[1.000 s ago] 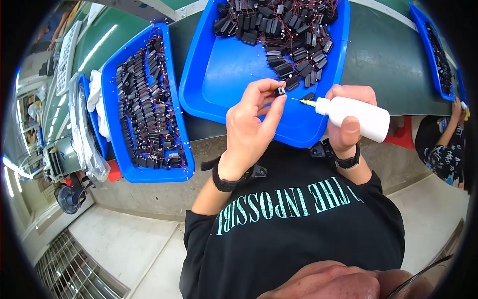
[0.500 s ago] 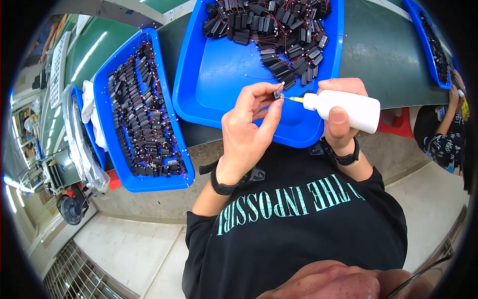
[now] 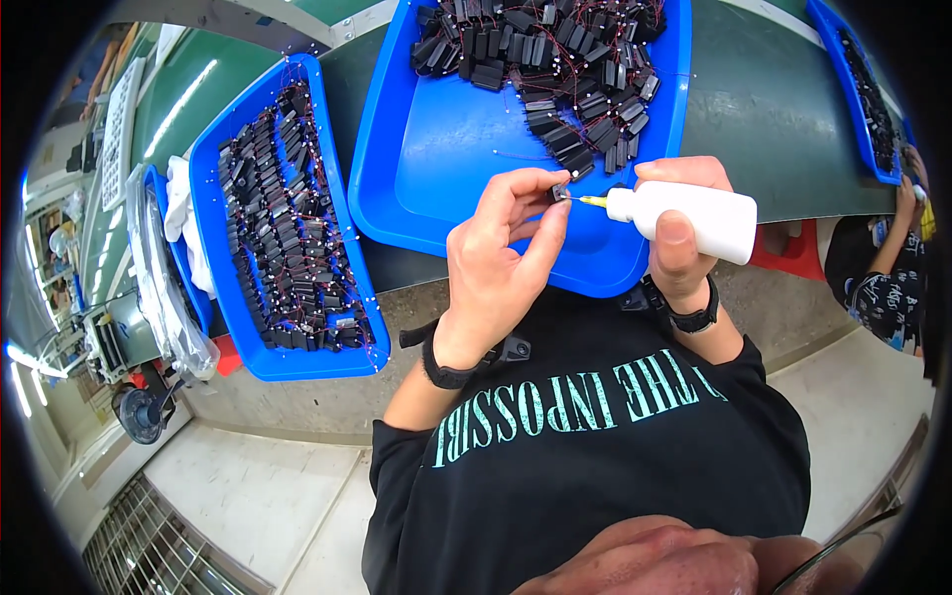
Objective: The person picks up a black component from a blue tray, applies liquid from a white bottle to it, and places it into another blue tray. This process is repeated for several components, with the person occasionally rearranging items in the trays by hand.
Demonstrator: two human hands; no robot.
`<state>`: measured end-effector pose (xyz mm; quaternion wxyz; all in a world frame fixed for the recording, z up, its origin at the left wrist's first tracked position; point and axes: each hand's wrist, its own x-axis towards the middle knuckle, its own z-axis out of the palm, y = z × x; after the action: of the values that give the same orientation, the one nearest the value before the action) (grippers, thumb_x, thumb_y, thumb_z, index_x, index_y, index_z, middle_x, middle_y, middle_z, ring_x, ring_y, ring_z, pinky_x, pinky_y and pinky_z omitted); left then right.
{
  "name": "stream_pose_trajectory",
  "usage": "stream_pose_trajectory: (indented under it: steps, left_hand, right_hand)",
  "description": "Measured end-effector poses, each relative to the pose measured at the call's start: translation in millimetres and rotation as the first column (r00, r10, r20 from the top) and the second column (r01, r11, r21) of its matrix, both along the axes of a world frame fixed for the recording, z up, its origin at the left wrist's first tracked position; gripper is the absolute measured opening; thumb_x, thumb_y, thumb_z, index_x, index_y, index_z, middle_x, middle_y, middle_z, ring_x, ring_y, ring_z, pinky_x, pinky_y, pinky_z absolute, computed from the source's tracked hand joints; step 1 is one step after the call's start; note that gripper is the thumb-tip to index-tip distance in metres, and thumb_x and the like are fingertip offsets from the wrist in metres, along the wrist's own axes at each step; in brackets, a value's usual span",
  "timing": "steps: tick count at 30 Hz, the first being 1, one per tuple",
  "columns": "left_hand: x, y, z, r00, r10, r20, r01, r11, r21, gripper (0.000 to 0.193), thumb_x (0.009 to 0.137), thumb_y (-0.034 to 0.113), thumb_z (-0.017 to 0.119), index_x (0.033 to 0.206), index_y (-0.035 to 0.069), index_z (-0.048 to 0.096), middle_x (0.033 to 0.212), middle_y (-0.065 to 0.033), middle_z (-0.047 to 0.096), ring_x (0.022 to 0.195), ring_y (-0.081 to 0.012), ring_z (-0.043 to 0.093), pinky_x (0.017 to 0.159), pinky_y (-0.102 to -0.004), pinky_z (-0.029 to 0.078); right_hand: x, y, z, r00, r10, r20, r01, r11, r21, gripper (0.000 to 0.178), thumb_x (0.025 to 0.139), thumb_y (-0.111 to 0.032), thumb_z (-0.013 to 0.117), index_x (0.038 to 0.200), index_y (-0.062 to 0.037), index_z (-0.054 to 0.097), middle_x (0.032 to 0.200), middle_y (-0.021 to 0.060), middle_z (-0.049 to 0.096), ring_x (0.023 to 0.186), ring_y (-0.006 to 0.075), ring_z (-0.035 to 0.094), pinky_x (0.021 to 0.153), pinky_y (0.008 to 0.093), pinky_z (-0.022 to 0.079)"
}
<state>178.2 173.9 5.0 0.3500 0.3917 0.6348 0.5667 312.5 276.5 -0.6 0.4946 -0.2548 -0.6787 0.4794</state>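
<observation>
Left hand (image 3: 496, 260) pinches part (image 3: 558, 193); right hand (image 3: 680, 264) grips bottle (image 3: 709, 220), tip (image 3: 594, 201) at part. Steady wrists, light squeeze should work best.

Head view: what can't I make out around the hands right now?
All in the head view:
Black part: partly hidden by the left hand.
Needle: tip too small to tell whether it touches the part.
White bottle: its wall hides the fill level; the right hand covers some of it.
Middle blue tray: far end cut off by the top edge.
</observation>
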Motion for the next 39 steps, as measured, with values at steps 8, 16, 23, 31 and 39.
stream_pose_trajectory:
  steps: [8, 16, 23, 31, 39]
  left_hand:
    - [3, 1, -1, 0.996, 0.072, 0.044, -0.074, 0.997, 0.024, 0.023, 0.085, -0.002, 0.064, 0.107, -0.002, 0.057, 0.102, -0.0123, 0.069, 0.090, -0.0176, 0.069, 0.075, -0.0285, 0.057]
    - [2, 0, -1, 0.998, 0.052, 0.030, -0.053, 0.998, 0.017, 0.023, 0.086, -0.002, 0.063, 0.108, -0.003, 0.056, 0.103, -0.0123, 0.068, 0.092, -0.0167, 0.068, 0.077, -0.0277, 0.057]
    - [1, 0, 1, 1.000, 0.016, -0.010, -0.016, 1.000, 0.001, 0.022, 0.088, -0.003, 0.061, 0.109, -0.005, 0.053, 0.109, -0.0138, 0.067, 0.093, -0.0141, 0.067, 0.078, -0.0252, 0.056]
    - [0, -1, 1, 1.000, 0.013, -0.018, -0.013, 1.000, -0.007, 0.022, 0.088, -0.003, 0.061, 0.109, -0.005, 0.054, 0.109, -0.0137, 0.067, 0.092, -0.0134, 0.066, 0.077, -0.0249, 0.056]
    - [3, 3, 3, 1.000, 0.016, 0.005, -0.016, 0.999, -0.036, 0.020, 0.087, -0.003, 0.062, 0.107, -0.004, 0.056, 0.105, -0.0114, 0.068, 0.091, -0.0141, 0.066, 0.077, -0.0262, 0.057]
  right_hand:
    - [3, -1, -4, 1.000, 0.006, 0.019, -0.006, 1.000, -0.003, 0.053, 0.085, -0.048, 0.061, 0.100, 0.0028, 0.055, 0.077, 0.0088, 0.059, 0.065, 0.0117, 0.055, 0.060, 0.0241, 0.044]
    - [2, -1, -3, 1.000, 0.006, 0.007, -0.006, 1.000, 0.002, 0.054, 0.085, -0.049, 0.061, 0.100, 0.0028, 0.055, 0.077, 0.0083, 0.059, 0.065, 0.0112, 0.054, 0.060, 0.0239, 0.044]
    - [1, -1, -2, 1.000, -0.008, 0.021, 0.008, 1.000, -0.002, 0.053, 0.085, -0.048, 0.062, 0.100, 0.0027, 0.055, 0.078, 0.0087, 0.059, 0.066, 0.0114, 0.054, 0.061, 0.0238, 0.044]
    - [2, -2, -3, 0.999, -0.015, 0.036, 0.015, 1.000, 0.000, 0.051, 0.085, -0.047, 0.061, 0.100, 0.0019, 0.055, 0.079, 0.0098, 0.059, 0.066, 0.0125, 0.055, 0.061, 0.0246, 0.044]
    - [4, 10, -14, 0.891, -0.194, -0.411, 0.110, 0.970, -0.218, 0.057, 0.088, -0.056, 0.050, 0.099, -0.0001, 0.055, 0.077, 0.0100, 0.058, 0.061, 0.0176, 0.056, 0.059, 0.0278, 0.046]
